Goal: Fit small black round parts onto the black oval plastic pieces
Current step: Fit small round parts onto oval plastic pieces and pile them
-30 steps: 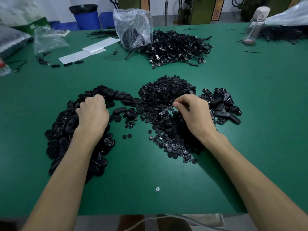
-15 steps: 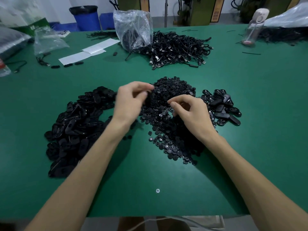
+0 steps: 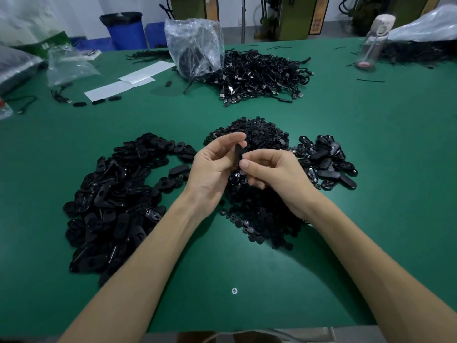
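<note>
Left hand (image 3: 210, 167) and right hand (image 3: 277, 174), fingertips curled around one oval piece (image 3: 238, 154).

Bare left hand (image 3: 210, 169) and right hand (image 3: 279, 174) on slim bare forearms (image 3: 148, 256), thumbnail (image 3: 244, 164) trimmed short.

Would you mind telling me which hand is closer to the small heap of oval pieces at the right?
Right. The right hand is just left of the small heap, nearly at its edge; the left hand lies farther left, beyond the right hand.
</note>
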`<state>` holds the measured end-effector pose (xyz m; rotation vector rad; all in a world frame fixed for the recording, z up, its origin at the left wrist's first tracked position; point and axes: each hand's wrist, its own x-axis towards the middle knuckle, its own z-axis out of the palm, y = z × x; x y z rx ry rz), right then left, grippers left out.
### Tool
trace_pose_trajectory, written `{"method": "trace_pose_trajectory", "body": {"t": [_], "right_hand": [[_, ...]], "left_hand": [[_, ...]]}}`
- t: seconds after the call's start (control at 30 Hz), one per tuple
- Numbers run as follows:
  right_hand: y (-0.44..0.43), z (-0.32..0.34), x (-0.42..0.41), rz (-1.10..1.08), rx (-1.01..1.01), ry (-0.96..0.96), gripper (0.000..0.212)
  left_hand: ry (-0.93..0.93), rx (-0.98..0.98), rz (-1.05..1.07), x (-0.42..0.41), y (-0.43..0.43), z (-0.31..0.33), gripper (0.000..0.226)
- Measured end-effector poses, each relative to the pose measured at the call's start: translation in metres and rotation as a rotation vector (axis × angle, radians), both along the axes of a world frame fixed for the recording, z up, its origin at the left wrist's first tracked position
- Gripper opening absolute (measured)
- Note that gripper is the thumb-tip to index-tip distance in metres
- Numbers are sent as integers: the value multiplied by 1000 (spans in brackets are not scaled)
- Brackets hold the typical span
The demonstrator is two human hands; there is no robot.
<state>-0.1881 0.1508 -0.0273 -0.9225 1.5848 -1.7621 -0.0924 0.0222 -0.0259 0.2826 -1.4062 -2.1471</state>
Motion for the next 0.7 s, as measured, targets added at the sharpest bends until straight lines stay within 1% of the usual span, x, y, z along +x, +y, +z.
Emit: {"method": "trace_pose_trajectory", "body": {"t": [0.1,0.2,0.33,0.43,0.53,0.6,0.7], "right_hand": [[0,0,-2,10,-9,-89,6],[2,0,-5,-28,-8,-84,7],[2,-2,-7,-79,-6,-92,9],[3,-3,-9,-88,-5,-110,12],[5,-4,-10,-80,-8,-123,12],[5,-4,-11,-103,-21,-131,13],[6,-3,-13,-175,-40,-137,14]], "left_hand": [[-16,-16,-15,0,1,0,36],[-48,-50,-15,1,0,0,30],[-116,-181,-6,3,1,-5,22],[-116,-187,-30,3,2,-6,31],[-113,-180,4,3,2,-7,33],[-106,-153,47,3,3,-6,32],[-126,-132,109,4,2,-6,22]]}}
